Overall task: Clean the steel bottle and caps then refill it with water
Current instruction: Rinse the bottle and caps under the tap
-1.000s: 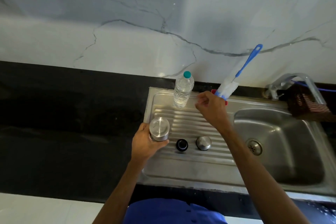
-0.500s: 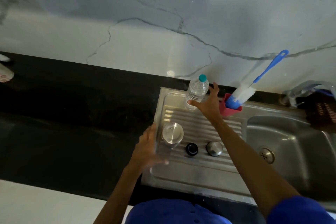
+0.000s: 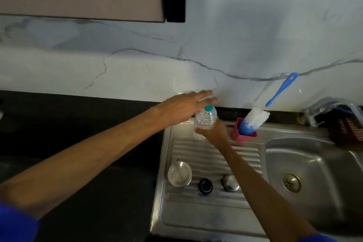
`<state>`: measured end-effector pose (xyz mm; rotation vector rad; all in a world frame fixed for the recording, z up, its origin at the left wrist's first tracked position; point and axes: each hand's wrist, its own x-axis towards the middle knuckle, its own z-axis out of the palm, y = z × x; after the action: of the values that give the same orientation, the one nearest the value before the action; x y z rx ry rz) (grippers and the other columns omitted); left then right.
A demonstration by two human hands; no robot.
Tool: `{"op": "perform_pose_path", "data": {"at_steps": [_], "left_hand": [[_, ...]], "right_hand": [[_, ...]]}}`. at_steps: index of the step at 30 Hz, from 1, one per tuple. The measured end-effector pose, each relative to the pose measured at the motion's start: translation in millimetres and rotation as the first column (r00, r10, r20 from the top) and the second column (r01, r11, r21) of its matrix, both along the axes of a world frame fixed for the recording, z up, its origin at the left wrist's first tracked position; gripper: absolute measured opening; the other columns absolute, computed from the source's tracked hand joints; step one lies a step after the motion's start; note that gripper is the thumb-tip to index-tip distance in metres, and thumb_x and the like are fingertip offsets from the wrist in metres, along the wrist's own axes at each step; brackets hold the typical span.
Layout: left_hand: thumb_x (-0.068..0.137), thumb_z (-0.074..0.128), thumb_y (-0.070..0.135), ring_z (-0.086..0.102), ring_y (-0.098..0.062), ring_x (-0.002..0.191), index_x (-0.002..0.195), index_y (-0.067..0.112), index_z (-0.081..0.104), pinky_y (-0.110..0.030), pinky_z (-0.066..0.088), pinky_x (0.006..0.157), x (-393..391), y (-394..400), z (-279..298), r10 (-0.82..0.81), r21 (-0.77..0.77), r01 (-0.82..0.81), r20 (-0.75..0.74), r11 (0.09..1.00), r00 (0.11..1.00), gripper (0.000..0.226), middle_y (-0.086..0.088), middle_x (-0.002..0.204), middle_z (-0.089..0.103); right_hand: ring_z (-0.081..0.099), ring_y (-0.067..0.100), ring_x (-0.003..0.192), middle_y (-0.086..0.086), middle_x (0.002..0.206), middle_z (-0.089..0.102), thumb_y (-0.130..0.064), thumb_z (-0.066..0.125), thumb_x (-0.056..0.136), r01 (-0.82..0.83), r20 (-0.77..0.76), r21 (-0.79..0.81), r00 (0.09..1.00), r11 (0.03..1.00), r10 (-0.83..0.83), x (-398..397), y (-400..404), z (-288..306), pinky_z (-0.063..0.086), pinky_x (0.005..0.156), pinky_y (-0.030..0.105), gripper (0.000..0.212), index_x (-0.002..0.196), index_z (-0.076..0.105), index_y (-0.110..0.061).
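The steel bottle (image 3: 179,174) stands upright on the ridged drainboard (image 3: 208,214) of the sink, near its left edge. To its right lie a black inner cap (image 3: 205,185) and a steel outer cap (image 3: 230,183). At the back of the drainboard my right hand (image 3: 213,130) grips a clear plastic water bottle (image 3: 205,119) with a teal cap around its lower body. My left hand (image 3: 184,107) reaches over from the left, fingers spread, just above and behind the teal cap; whether it touches the cap I cannot tell.
A blue-handled white bottle brush (image 3: 261,114) leans against the marble wall in a red holder (image 3: 242,133). The sink basin with its drain (image 3: 291,182) is at right, a tap (image 3: 322,107) behind it. Black countertop (image 3: 78,120) lies left of the sink.
My left hand let go of the steel bottle and moved up to the plastic bottle's cap. My right hand closed around the plastic bottle. The view tilted upward.
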<state>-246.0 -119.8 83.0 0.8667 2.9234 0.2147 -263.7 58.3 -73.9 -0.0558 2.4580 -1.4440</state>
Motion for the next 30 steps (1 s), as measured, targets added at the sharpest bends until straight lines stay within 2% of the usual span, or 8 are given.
{"op": "perform_pose_path", "data": {"at_steps": [4, 8, 14, 18, 20, 23, 26, 30], "left_hand": [[0.101, 0.061, 0.011, 0.060, -0.030, 0.125, 0.153, 0.017, 0.044, -0.041, 0.053, 0.101, -34.2, 10.1, -14.3, -0.158, -0.201, 0.172, 0.086, 0.964, 0.984, 0.055, -0.007, 0.149, 0.051], [0.094, 0.068, 0.006, 0.068, -0.030, 0.098, 0.143, 0.009, 0.050, -0.040, 0.058, 0.085, -39.8, 15.2, -21.8, -0.231, -0.256, 0.203, -0.086, 0.945, 0.969, 0.052, -0.013, 0.131, 0.058], [0.105, 0.058, 0.026, 0.068, -0.031, 0.088, 0.138, 0.010, 0.049, -0.040, 0.055, 0.081, -34.8, 22.0, -21.9, -0.064, -0.195, 0.058, -0.024, 0.979, 0.998, 0.038, -0.013, 0.123, 0.064], [0.112, 0.033, 0.044, 0.071, -0.029, 0.095, 0.132, 0.009, 0.056, -0.034, 0.038, 0.073, -33.6, 39.9, -16.4, 0.050, -0.370, -0.115, -0.179, 0.922, 0.983, 0.046, -0.008, 0.112, 0.072], [0.113, 0.029, 0.046, 0.068, -0.027, 0.101, 0.119, 0.009, 0.069, -0.032, 0.033, 0.073, -36.9, 48.9, -16.0, 0.150, -0.422, -0.189, -0.123, 0.887, 0.981, 0.055, -0.007, 0.111, 0.073], [0.105, 0.027, 0.068, 0.065, -0.025, 0.089, 0.113, 0.011, 0.072, -0.033, 0.039, 0.072, -36.6, 53.4, -10.7, 0.361, -0.350, -0.350, -0.035, 0.869, 0.932, 0.073, -0.006, 0.095, 0.069], [0.093, 0.028, 0.084, 0.059, -0.022, 0.072, 0.143, 0.012, 0.046, -0.035, 0.049, 0.068, -27.8, 50.2, -17.0, 0.341, -0.118, -0.348, -0.080, 0.930, 0.937, 0.090, -0.006, 0.088, 0.060], [0.106, 0.055, 0.039, 0.066, -0.026, 0.091, 0.138, 0.010, 0.043, -0.038, 0.056, 0.070, -23.8, 32.3, -28.2, 0.051, -0.024, -0.051, 0.008, 0.998, 0.999, 0.044, -0.014, 0.121, 0.061]], "right_hand": [[0.060, 0.009, 0.103, -0.007, 0.114, 0.063, -0.014, 0.092, 0.070, 0.011, 0.015, 0.014, 1.000, 1.000, -0.011, -2.8, 0.3, 0.2, 0.040, 0.068, -0.002, 0.075, 0.136, 0.056, -0.011], [0.060, 0.015, 0.116, 0.000, 0.129, 0.063, -0.014, 0.090, 0.073, -0.003, 0.025, -0.004, 1.000, 1.000, 0.003, -6.9, -2.9, -0.8, 0.042, 0.090, 0.017, 0.081, 0.142, 0.049, -0.014], [0.062, 0.019, 0.120, 0.004, 0.131, 0.064, -0.024, 0.091, 0.074, 0.001, -0.005, 0.035, 1.000, 0.999, -0.001, -7.2, -2.3, -5.7, 0.046, 0.100, 0.027, 0.081, 0.143, 0.049, -0.014], [0.060, 0.013, 0.112, -0.003, 0.123, 0.063, -0.025, 0.090, 0.074, -0.001, 0.000, 0.055, 1.000, 0.998, 0.001, -5.5, -4.1, -7.6, 0.044, 0.093, 0.024, 0.080, 0.141, 0.049, -0.016], [0.061, 0.013, 0.108, 0.000, 0.123, 0.064, -0.024, 0.089, 0.075, -0.016, 0.010, 0.084, 1.000, 0.996, 0.016, -2.5, -4.3, -8.1, 0.042, 0.089, 0.022, 0.075, 0.139, 0.050, -0.016], [0.053, 0.005, 0.103, 0.001, 0.126, 0.064, -0.024, 0.089, 0.076, -0.012, -0.016, 0.107, 1.000, 0.994, 0.014, -1.2, -6.9, -8.7, 0.038, 0.087, 0.020, 0.076, 0.140, 0.049, -0.016], [0.056, 0.005, 0.104, -0.008, 0.118, 0.061, -0.028, 0.086, 0.078, -0.039, -0.031, 0.152, 0.999, 0.988, 0.044, -1.9, -4.3, -9.9, 0.038, 0.084, 0.017, 0.072, 0.139, 0.049, -0.017], [0.065, 0.009, 0.109, -0.008, 0.120, 0.067, -0.032, 0.090, 0.073, 0.012, -0.015, 0.054, 1.000, 0.998, -0.011, 0.3, -1.1, -12.9, 0.051, 0.088, 0.020, 0.075, 0.137, 0.052, -0.021]]}}
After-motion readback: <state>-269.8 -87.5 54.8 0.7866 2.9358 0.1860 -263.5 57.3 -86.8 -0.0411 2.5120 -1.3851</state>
